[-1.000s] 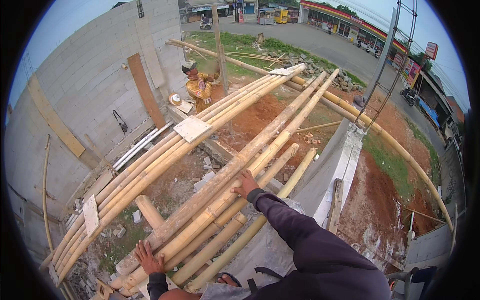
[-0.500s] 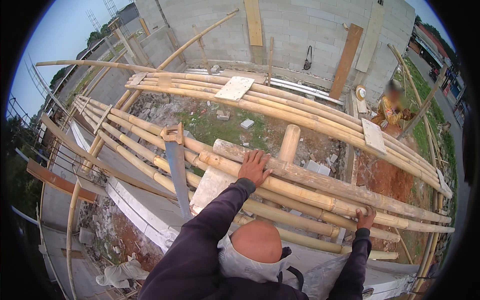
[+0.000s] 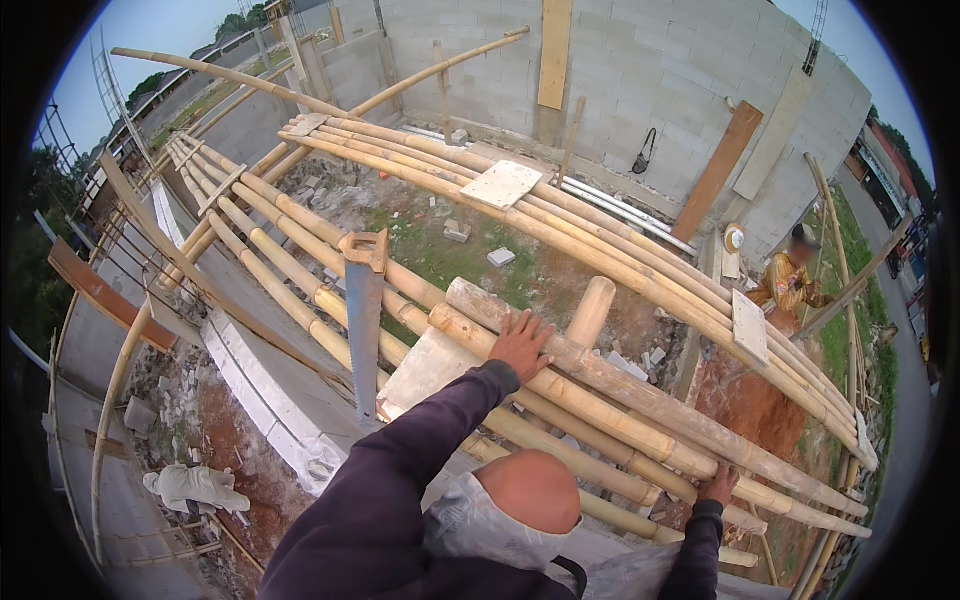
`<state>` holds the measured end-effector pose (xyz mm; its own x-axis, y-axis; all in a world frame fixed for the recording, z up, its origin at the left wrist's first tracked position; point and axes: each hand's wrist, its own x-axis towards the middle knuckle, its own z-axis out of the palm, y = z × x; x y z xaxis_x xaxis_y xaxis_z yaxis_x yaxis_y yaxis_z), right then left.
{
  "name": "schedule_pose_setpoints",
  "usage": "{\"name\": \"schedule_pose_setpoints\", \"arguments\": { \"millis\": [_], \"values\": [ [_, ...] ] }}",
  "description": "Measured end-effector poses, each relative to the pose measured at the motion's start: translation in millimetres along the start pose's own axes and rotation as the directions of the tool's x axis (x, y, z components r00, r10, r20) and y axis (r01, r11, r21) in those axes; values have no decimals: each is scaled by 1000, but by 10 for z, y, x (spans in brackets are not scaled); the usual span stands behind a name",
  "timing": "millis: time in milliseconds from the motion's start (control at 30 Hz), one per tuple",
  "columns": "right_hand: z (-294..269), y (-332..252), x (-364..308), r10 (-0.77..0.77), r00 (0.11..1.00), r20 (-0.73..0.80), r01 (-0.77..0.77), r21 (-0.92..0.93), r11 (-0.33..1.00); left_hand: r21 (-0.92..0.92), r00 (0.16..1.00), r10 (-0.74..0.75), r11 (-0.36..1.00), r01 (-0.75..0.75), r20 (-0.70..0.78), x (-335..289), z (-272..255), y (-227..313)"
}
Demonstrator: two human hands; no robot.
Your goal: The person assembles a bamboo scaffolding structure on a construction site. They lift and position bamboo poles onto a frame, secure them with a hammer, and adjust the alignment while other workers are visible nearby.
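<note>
My left hand [image 3: 521, 346] lies flat, fingers spread, across the near ends of two bamboo poles. One is a thick, dusty bamboo pole [image 3: 665, 400]; beside it on my side lies a yellower bamboo pole [image 3: 610, 424]. Further right, the fingers of my right hand [image 3: 718, 485] curl over the yellower pole. A handsaw [image 3: 366, 320] with a wooden handle and blue-grey blade stands upright left of the pole ends. Next to it, a pale board [image 3: 428, 368] lies partly under the poles. A short bamboo piece [image 3: 592, 312] sticks out beyond the dusty pole.
Another row of bamboo poles [image 3: 620, 270] with small boards [image 3: 501, 184] spans the far side. Behind it rises a grey block wall [image 3: 680, 70]. A seated person [image 3: 790, 280] is at the right; a bent-over person [image 3: 200, 487] works below left. Rubble and grass lie below.
The view has turned and tilted slightly, so the scene appears shifted. My left hand stays on the poles, and my right hand stays on the yellower pole.
</note>
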<state>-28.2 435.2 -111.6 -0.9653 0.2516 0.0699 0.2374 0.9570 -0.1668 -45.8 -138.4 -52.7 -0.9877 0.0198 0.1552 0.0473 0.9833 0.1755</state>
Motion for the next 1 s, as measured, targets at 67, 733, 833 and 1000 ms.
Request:
{"name": "schedule_pose_setpoints", "arguments": {
  "millis": [67, 733, 833, 1000],
  "values": [
    [53, 111, 35, -35, 997, -69, 37, 27, 999, -16, 1000, -7, 1000, 7, 3, -3, -6, 5],
    [114, -372, 75, 255, 961, -104, -270, -168, 948, -4, 988, -125, 992, 125, -87, 182, 116, 253],
    [121, -336, 41, 261, 963, -70, -268, -143, 953, 5, 987, -120, 993, 121, -109, 174, 119, 278],
    [99, -343, 46, 269, 962, -41, -272, -132, 953, 9, 990, -100, 995, 102, -101, 144, 70, 305]
  ]
}}
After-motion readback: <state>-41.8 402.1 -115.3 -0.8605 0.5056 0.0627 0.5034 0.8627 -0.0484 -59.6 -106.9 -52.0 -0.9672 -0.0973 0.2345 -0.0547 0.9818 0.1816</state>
